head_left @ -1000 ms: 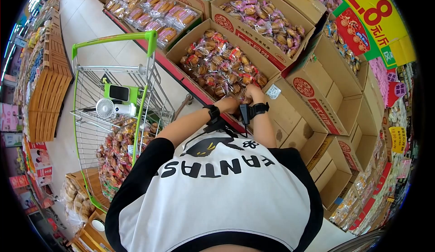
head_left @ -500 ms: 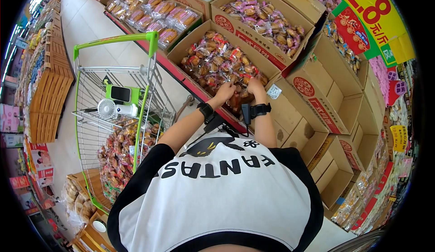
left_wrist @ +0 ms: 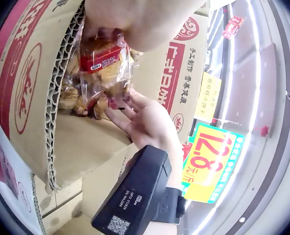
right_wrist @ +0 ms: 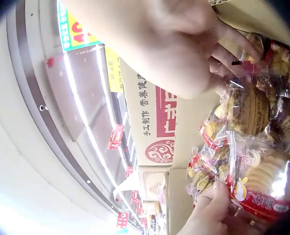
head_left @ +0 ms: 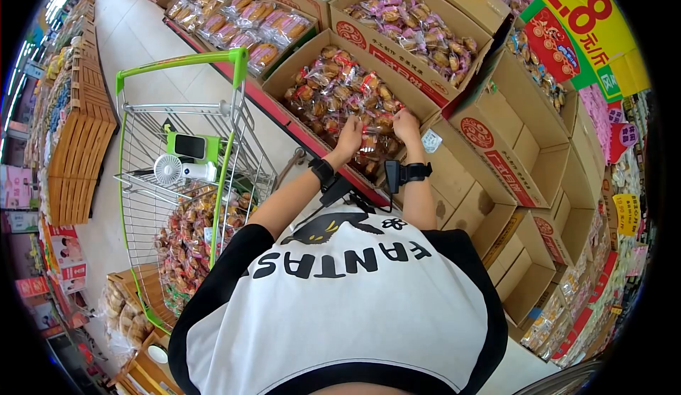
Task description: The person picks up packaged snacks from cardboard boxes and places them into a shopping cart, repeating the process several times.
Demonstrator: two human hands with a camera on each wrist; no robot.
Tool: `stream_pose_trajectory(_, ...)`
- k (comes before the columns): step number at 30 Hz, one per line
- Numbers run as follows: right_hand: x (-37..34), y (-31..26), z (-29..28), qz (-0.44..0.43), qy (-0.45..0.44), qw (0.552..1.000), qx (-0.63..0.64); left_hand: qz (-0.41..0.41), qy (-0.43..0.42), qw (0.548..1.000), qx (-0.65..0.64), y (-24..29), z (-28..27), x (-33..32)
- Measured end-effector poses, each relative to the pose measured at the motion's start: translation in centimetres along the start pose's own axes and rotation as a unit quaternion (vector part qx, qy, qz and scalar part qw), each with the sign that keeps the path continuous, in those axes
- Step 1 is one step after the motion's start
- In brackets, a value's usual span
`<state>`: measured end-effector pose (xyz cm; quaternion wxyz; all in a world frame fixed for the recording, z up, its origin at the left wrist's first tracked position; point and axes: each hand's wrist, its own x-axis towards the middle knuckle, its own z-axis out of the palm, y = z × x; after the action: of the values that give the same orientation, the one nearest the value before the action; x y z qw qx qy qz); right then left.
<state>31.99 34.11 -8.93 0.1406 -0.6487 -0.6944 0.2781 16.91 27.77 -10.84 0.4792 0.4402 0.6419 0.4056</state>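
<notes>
Wrapped mooncakes (head_left: 333, 90) in clear film with red labels heap up in a cardboard box (head_left: 418, 100). My left hand (head_left: 349, 138) is over the near part of the heap, its thumb and fingers gripping a red-labelled wrapped mooncake (right_wrist: 262, 183), seen large in the right wrist view. To its right, my right hand (head_left: 407, 127) is by the box's right end, fingers bent at the wrapping of another wrapped mooncake (right_wrist: 247, 105). In the left wrist view, the fingers (left_wrist: 130, 110) of that hand reach in at the heap's edge. Both wrists wear black straps.
A green-handled shopping cart (head_left: 237, 56) with a large bag of wrapped pastries (head_left: 188, 242) stands at left. Bare-bottomed cardboard boxes (head_left: 454, 189) lie to the right. Further boxes of packed pastries (head_left: 411, 33) are behind, and a yellow price sign (head_left: 589, 26) hangs back right.
Both hands have moved forward over the heap, away from the box's near edge, and further apart from each other. A red-labelled wrapped mooncake now shows between them. The cart stays put.
</notes>
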Motion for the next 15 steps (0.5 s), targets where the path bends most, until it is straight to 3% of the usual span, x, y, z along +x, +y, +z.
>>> stream_pose_trajectory(2,0.0,-0.1,0.2,-0.005,0.014,1.000,0.008,-0.032,-0.016,0.999,0.005,1.0,-0.1,-0.5)
stream_pose_trajectory(6,0.6,0.2,1.1,-0.018,0.056,0.997,0.053,-0.019,-0.009,1.000,-0.023,-0.7,0.2,0.5)
stream_pose_trajectory(7,1.1,0.8,2.0,-0.017,0.056,0.997,0.054,-0.053,-0.022,0.998,-0.032,-0.3,0.1,0.4)
stream_pose_trajectory(9,1.5,1.0,2.7,-0.035,0.128,0.980,0.150,-0.088,-0.034,0.995,-0.040,0.0,0.0,0.3)
stream_pose_trajectory(11,1.3,0.6,2.1,-0.045,0.123,0.976,0.175,-0.119,-0.050,0.973,-0.194,-0.1,0.1,0.2)
stream_pose_trajectory(13,0.9,-0.4,1.1,-0.055,0.117,0.971,0.199,-0.129,-0.074,0.976,-0.156,0.1,-0.2,0.3)
stream_pose_trajectory(15,0.8,-0.8,0.6,-0.079,0.050,0.942,0.323,-0.141,-0.098,0.978,-0.118,0.8,-0.6,0.1)
